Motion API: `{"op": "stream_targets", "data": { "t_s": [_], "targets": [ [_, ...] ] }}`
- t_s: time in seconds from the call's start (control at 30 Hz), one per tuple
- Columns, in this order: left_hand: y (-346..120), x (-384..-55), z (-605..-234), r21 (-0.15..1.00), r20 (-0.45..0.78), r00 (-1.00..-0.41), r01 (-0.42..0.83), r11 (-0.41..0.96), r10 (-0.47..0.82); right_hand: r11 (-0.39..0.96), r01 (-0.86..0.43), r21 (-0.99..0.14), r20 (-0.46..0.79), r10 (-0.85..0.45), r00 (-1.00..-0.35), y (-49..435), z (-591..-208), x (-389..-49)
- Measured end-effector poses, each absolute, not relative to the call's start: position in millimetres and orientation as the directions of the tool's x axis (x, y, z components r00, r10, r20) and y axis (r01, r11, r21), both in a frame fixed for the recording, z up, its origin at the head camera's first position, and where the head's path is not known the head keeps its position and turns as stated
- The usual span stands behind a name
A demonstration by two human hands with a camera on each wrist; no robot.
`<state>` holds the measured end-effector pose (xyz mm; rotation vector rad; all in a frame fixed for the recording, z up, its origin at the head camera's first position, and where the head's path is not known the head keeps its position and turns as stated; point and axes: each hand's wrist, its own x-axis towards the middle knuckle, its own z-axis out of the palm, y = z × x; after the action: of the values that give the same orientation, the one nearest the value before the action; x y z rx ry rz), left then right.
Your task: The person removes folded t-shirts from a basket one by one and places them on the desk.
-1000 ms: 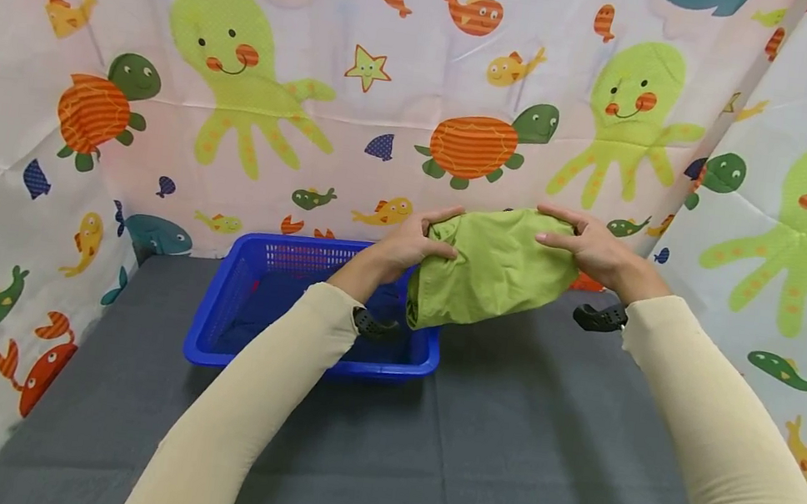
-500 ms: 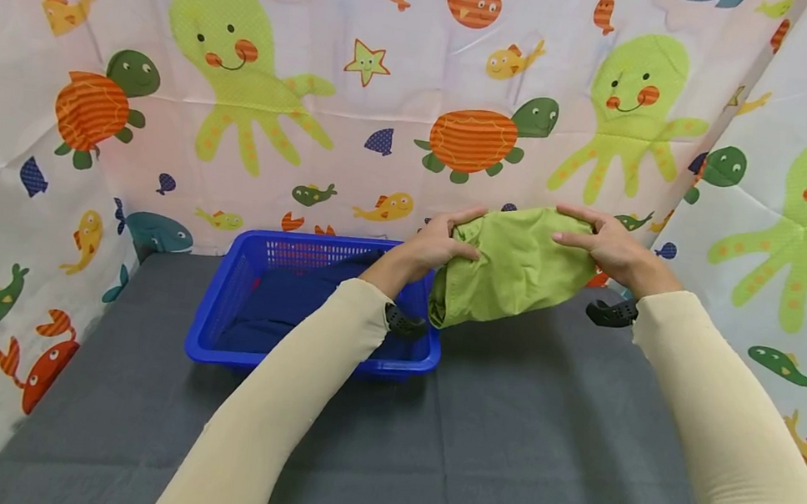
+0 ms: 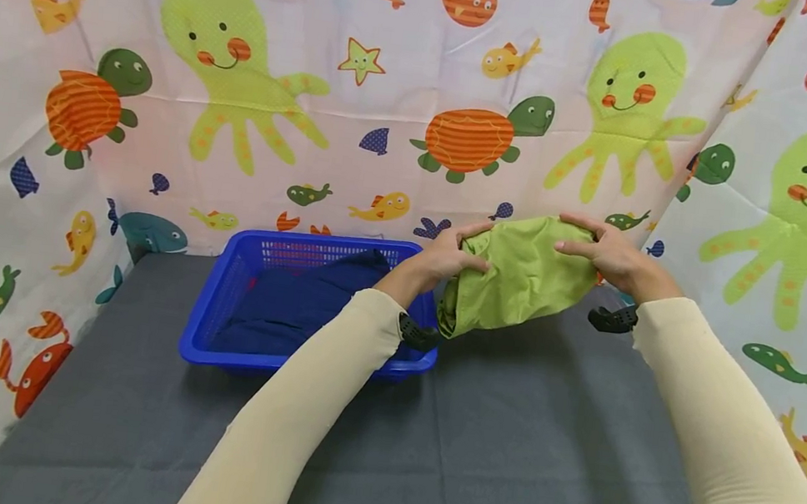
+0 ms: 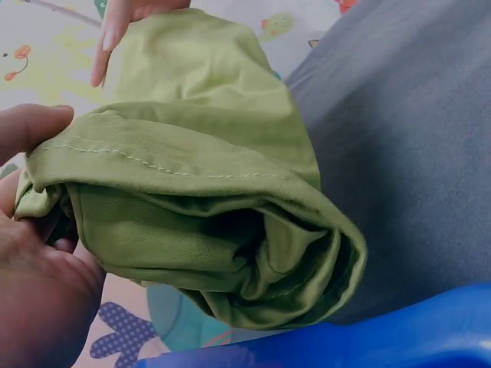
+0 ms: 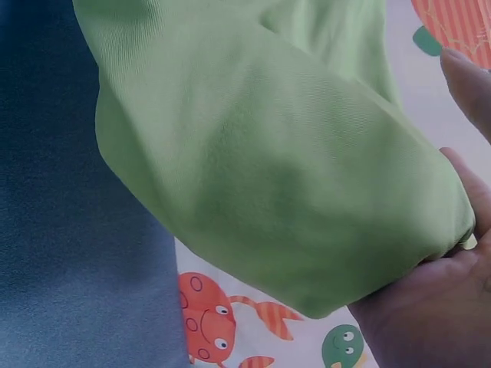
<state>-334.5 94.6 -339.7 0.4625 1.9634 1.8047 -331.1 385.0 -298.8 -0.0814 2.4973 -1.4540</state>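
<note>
Between my two hands hangs a folded light-green cloth garment, raised above the table at the right end of the blue basket. My left hand grips its left upper edge, thumb in front. The right hand holds the far upper corner, its thumb lying over the cloth. In the left wrist view the garment's open end shows layered folds and a pale stitched hem. Seen from the right wrist, a smooth side of the green cloth droops from the hand.
The blue plastic basket stands on the dark grey cloth-covered table, left of the garment. Folded navy fabric lies inside it. A curtain printed with sea animals closes off the back and sides.
Both hands have shifted to the right with the green garment, the left hand more than the right. More of the navy fabric in the basket shows now.
</note>
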Motion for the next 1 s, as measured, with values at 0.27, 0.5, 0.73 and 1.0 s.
{"op": "stream_targets", "data": {
  "t_s": [0.27, 0.5, 0.73, 1.0],
  "targets": [
    [99, -337, -345, 0.994, -0.107, -0.846, -0.086, 0.064, 0.523, 0.507, 0.085, -0.858, -0.194, -0.166, -0.967, 387, -304, -332],
    [99, -339, -348, 0.991, -0.132, -0.863, -0.128, 0.043, 0.487, 0.473, 0.105, -0.875, -0.201, -0.158, -0.967, 381, -311, -334],
    [101, -346, -349, 0.980, -0.182, -0.870, -0.197, 0.015, 0.457, 0.435, 0.132, -0.891, -0.207, -0.130, -0.970, 375, -313, -340],
    [101, -349, -352, 0.977, -0.175, -0.871, -0.211, -0.029, 0.458, 0.414, 0.126, -0.902, -0.202, -0.147, -0.968, 373, -315, -341]
  ]
}}
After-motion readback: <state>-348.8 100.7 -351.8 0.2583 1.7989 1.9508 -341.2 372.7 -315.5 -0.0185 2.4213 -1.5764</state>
